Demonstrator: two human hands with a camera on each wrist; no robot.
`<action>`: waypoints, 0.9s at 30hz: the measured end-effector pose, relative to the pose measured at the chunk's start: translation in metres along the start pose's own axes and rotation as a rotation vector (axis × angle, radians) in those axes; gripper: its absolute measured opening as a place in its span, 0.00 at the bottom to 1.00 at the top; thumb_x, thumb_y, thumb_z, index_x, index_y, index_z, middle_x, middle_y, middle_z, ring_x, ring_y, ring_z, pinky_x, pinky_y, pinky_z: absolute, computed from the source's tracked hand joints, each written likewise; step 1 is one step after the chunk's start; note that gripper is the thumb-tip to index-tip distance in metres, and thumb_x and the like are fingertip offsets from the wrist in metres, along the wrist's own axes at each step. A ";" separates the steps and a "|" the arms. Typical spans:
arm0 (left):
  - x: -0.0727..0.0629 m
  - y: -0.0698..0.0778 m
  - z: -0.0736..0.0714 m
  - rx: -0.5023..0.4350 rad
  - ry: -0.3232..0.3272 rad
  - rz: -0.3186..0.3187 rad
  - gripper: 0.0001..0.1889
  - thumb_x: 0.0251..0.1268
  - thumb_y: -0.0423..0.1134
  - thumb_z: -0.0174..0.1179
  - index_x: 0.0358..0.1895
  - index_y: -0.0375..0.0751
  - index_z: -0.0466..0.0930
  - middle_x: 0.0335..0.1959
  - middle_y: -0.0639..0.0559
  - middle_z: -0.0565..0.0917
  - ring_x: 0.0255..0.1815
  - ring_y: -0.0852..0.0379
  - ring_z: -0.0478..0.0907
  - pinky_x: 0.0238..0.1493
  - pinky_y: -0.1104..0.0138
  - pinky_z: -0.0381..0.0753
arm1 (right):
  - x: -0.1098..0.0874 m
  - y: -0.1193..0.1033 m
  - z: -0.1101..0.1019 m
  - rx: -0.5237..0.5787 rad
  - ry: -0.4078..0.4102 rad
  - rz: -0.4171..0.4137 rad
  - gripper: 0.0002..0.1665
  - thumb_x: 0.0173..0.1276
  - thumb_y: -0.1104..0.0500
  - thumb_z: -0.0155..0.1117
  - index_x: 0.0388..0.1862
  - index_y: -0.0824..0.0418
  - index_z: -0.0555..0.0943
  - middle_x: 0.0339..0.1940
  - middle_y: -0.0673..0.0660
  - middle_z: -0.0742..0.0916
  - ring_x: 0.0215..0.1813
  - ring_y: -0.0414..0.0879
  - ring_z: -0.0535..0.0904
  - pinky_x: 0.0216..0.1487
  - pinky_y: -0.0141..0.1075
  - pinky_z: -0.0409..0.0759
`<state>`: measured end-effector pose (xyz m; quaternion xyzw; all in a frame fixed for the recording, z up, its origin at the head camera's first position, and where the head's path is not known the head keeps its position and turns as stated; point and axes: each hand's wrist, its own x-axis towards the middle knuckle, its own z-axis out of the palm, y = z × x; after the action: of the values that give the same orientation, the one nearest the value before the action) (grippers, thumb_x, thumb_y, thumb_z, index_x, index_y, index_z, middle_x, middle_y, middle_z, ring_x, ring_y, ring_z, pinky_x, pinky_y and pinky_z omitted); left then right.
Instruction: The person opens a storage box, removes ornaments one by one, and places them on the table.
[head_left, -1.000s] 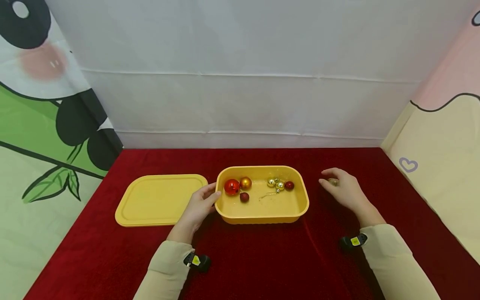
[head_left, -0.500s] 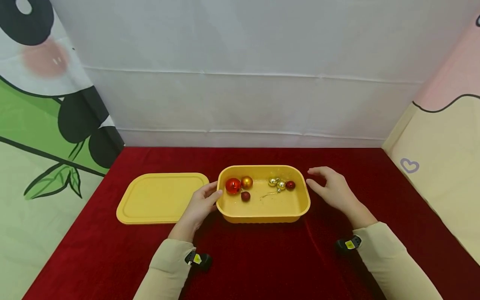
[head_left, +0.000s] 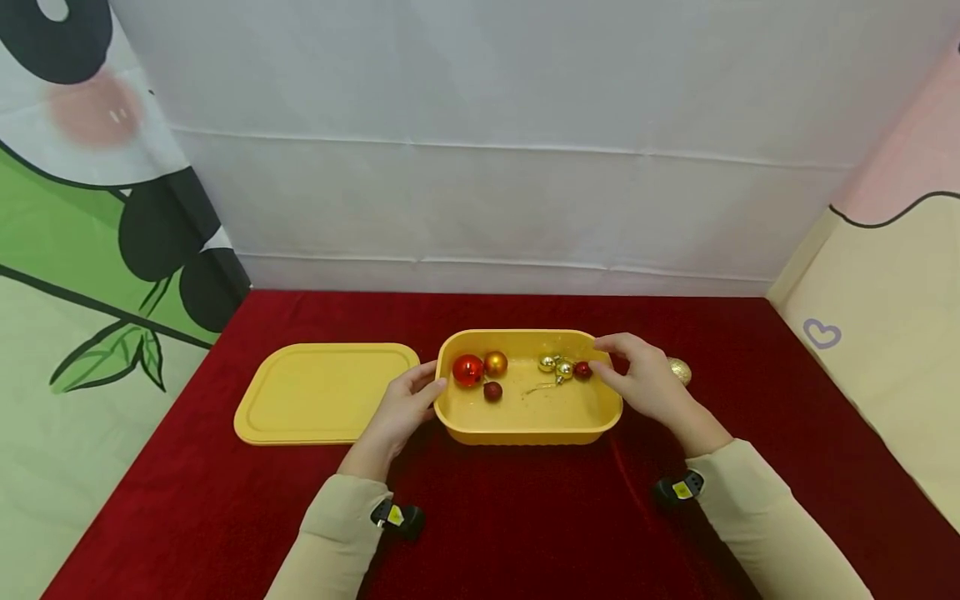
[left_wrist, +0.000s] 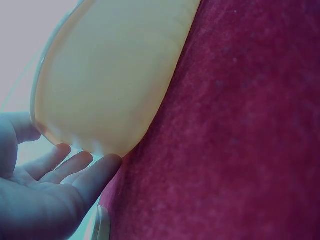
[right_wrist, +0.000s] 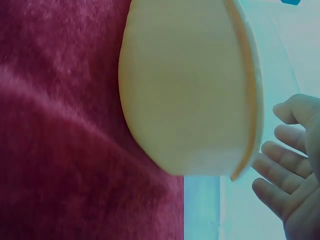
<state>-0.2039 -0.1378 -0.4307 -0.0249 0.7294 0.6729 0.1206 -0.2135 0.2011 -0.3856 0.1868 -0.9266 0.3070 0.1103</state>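
A yellow rectangular box [head_left: 525, 421] stands on the red cloth. My left hand [head_left: 397, 412] holds its left end, thumb at the rim and fingertips against the outer wall [left_wrist: 105, 100]. Inside lie a shiny red ball [head_left: 468, 371], an orange-gold ball [head_left: 496, 363] and a dark red ball [head_left: 492, 392] on the left. On the right are small gold balls [head_left: 564, 369] and another dark red ball [head_left: 582, 371]. My right hand [head_left: 648, 383] reaches to the right rim, fingers spread and holding nothing. A glittery gold ball [head_left: 680, 371] shows just beyond that hand, on the cloth.
A yellow lid [head_left: 322, 396] lies flat to the left of the box, close to the left hand. Red cloth [head_left: 480, 525] covers the table. A pale fabric wall [head_left: 480, 208] rises behind, with printed panels on both sides.
My right hand has moved left from the gold ball to the right end of the box, and the ball stays behind on the cloth. The left hand keeps its place.
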 end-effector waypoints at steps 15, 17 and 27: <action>-0.001 0.001 0.000 0.006 0.003 0.007 0.24 0.72 0.39 0.50 0.69 0.39 0.62 0.66 0.37 0.69 0.62 0.43 0.73 0.54 0.56 0.79 | 0.008 -0.014 0.015 -0.020 -0.070 -0.091 0.19 0.61 0.58 0.68 0.49 0.66 0.81 0.48 0.60 0.85 0.54 0.55 0.79 0.56 0.49 0.77; -0.001 0.001 0.000 0.006 0.003 0.008 0.25 0.72 0.39 0.50 0.69 0.39 0.62 0.66 0.37 0.69 0.62 0.43 0.72 0.54 0.56 0.79 | 0.009 -0.015 0.017 -0.028 -0.090 -0.095 0.19 0.61 0.58 0.68 0.49 0.65 0.80 0.48 0.60 0.85 0.53 0.54 0.79 0.56 0.48 0.77; -0.001 0.001 0.000 -0.007 -0.006 0.010 0.25 0.72 0.39 0.50 0.69 0.39 0.62 0.67 0.37 0.69 0.63 0.42 0.72 0.56 0.55 0.78 | 0.016 -0.017 0.025 -0.125 -0.165 -0.134 0.18 0.59 0.58 0.68 0.47 0.66 0.80 0.44 0.60 0.85 0.46 0.52 0.81 0.49 0.45 0.80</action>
<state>-0.2028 -0.1381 -0.4291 -0.0197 0.7267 0.6763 0.1191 -0.2230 0.1688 -0.3919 0.2655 -0.9354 0.2240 0.0655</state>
